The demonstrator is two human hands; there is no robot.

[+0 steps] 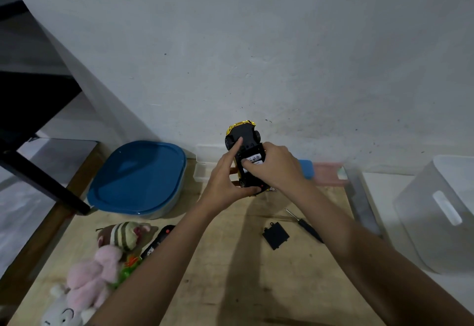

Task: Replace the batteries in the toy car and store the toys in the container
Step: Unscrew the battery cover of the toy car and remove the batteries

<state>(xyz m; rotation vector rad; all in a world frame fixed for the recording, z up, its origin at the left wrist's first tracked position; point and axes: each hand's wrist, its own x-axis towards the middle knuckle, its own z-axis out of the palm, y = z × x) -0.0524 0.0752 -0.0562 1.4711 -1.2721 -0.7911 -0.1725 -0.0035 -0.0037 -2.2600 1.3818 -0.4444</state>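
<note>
Head view: my left hand (225, 182) grips the upturned yellow-and-black plastic toy car (245, 133) above the wooden worktop (230, 274), index finger along its underside. My right hand (274, 164) wraps its side, thumb pressing the white cylindrical batteries (254, 158) in the open bay.

I count one toy car (243, 141), at least two batteries (252, 158) showing in its open compartment, one loose battery cover (275, 234), one screwdriver (305, 225), one remote control (159, 241), one container (138, 174) with a blue lid, one white bin (436, 212), and three plush toys (95, 271): brown striped, pink and white.
</note>
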